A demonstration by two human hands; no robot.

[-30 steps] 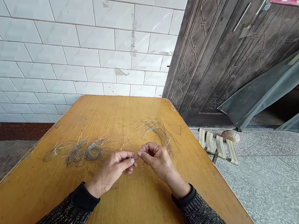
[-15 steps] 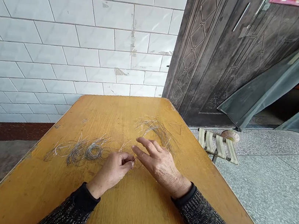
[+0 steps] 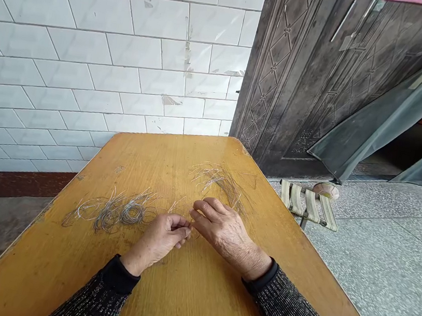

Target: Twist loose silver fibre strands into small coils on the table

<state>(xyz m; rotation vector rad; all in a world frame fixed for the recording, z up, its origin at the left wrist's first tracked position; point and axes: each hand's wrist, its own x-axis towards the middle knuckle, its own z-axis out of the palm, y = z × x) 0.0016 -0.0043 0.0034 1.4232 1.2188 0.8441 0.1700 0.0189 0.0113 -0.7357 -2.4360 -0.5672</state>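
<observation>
While the left hand [image 3: 160, 237] pinches a thin wire [image 3: 190, 223] over the wooden table [image 3: 184, 295], the right hand [image 3: 227, 233] curls close by, its grip unclear. Coiled wire bundles [image 3: 132, 213], seemingly finished, lie table-left; loose wires [image 3: 220, 178] toward the table's far right appear not yet coiled.

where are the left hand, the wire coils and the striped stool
Left hand [image 3: 158, 238]: head view, on the back of the hand.
Wire coils [image 3: 106, 216]: head view, on the tangled middle of the row.
Striped stool [image 3: 311, 206]: head view, on a seat strap.
</observation>
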